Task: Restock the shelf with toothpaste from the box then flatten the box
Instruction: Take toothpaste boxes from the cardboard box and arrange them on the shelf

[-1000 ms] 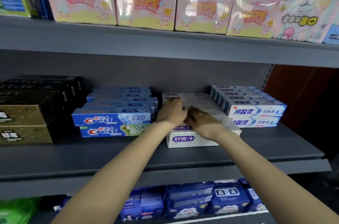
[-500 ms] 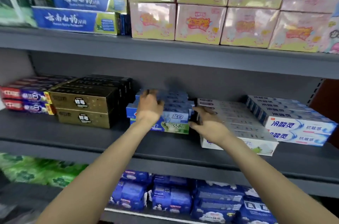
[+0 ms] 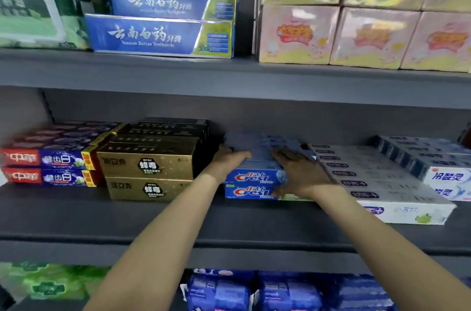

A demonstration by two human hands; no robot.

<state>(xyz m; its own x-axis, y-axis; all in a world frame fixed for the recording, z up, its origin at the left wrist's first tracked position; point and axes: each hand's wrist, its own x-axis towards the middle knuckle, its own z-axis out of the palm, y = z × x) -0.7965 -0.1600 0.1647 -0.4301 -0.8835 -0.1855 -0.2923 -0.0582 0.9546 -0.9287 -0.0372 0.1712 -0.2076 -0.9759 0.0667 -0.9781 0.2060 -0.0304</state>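
Under your hands, the Crest cartons (image 3: 251, 184) are blue with red-and-white lettering. Left of your left hand (image 3: 229, 159) sit gold-and-black boxes (image 3: 147, 166). Right of your right hand (image 3: 302, 174) lie white cartons (image 3: 397, 198) with purple marks.

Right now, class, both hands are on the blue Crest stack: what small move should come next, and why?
Probably nudge the Crest stack square: left hand and right hand already lie on it, between the gold boxes and white boxes.
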